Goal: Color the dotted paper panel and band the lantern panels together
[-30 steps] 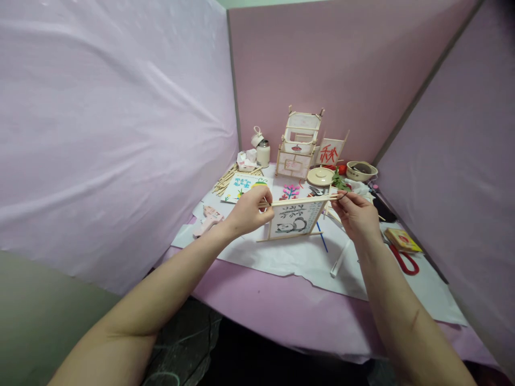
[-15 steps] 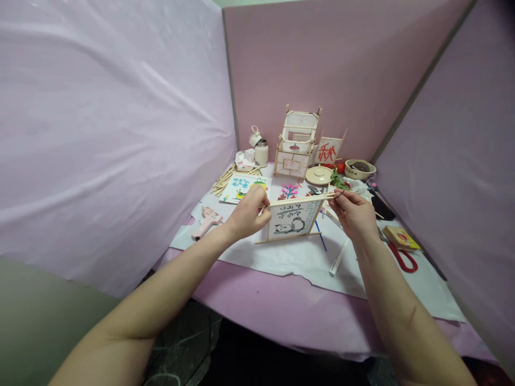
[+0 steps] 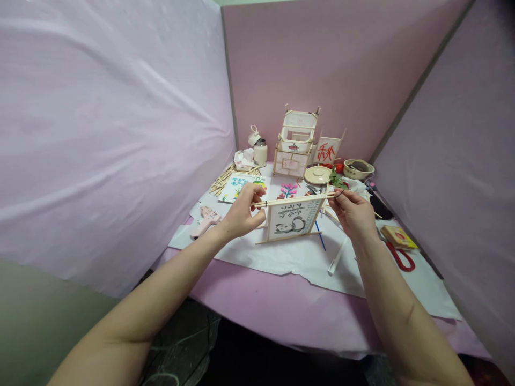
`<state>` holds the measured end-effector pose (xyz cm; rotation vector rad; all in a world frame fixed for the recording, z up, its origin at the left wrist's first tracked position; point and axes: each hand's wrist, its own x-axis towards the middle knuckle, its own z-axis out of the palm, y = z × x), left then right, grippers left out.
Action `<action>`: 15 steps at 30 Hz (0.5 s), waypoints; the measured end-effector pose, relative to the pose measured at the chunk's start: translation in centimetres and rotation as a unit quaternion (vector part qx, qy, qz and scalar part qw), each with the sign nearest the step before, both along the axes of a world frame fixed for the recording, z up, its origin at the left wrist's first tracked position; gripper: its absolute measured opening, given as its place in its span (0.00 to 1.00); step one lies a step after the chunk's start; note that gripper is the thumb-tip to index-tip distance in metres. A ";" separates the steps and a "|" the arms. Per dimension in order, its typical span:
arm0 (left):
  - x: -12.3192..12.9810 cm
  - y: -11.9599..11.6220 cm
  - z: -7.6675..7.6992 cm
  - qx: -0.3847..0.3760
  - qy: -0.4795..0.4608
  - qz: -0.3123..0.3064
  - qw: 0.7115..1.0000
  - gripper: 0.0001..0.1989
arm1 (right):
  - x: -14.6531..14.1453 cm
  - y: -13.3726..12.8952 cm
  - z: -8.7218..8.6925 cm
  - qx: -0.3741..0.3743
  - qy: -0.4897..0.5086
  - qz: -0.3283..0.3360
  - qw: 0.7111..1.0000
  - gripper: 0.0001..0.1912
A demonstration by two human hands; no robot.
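Note:
Upright on the table stands a wooden-stick frame (image 3: 295, 199) around a white panel with a panda and bamboo drawn in black. Doubled sticks run along its top, with a dark band near their left end. My left hand (image 3: 243, 212) is open at that end, thumb and fingers apart around the stick tips. At the other end my right hand (image 3: 354, 212) pinches the stick tips, and a thin dark cord or band shows at its fingertips. A blue stick (image 3: 321, 236) and a white pen-like object (image 3: 337, 257) lie close by.
A pink glue gun (image 3: 206, 222) lies at left, before a bundle of sticks (image 3: 219, 184) and a caterpillar picture (image 3: 233, 190). Behind stands a stick-built structure (image 3: 292, 161). Red-handled scissors (image 3: 404, 262) and a yellow box (image 3: 398, 237) are at right.
My left hand has loosened its closed grip and shifted slightly left, so the left stick ends and their dark band now show. The right hand keeps its pinch.

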<state>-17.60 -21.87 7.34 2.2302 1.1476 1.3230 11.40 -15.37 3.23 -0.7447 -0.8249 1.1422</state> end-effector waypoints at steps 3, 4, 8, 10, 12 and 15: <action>-0.6 0.0 -1.3 -0.092 -0.040 0.011 0.995 0.26 | 0.2 0.3 -0.2 -0.002 0.006 0.003 1.000 0.11; -0.5 0.1 -1.9 -0.115 -0.042 0.023 0.992 0.26 | 0.3 0.5 -0.2 -0.005 0.008 0.006 1.000 0.11; 1.0 0.1 -4.5 -0.150 -0.094 0.029 0.984 0.18 | 0.6 1.1 -0.3 -0.021 0.018 0.027 0.999 0.11; 2.3 0.0 -5.1 -0.143 -0.160 0.033 0.976 0.13 | 0.8 1.5 -0.2 -0.037 0.029 0.041 0.998 0.11; 3.4 -0.3 -5.1 -0.137 -0.205 0.043 0.968 0.11 | 1.2 1.9 -0.1 -0.058 0.038 0.057 0.996 0.11; 4.2 -0.6 -4.8 -0.150 -0.223 0.017 0.963 0.10 | 1.7 2.3 0.0 -0.079 0.042 0.079 0.993 0.11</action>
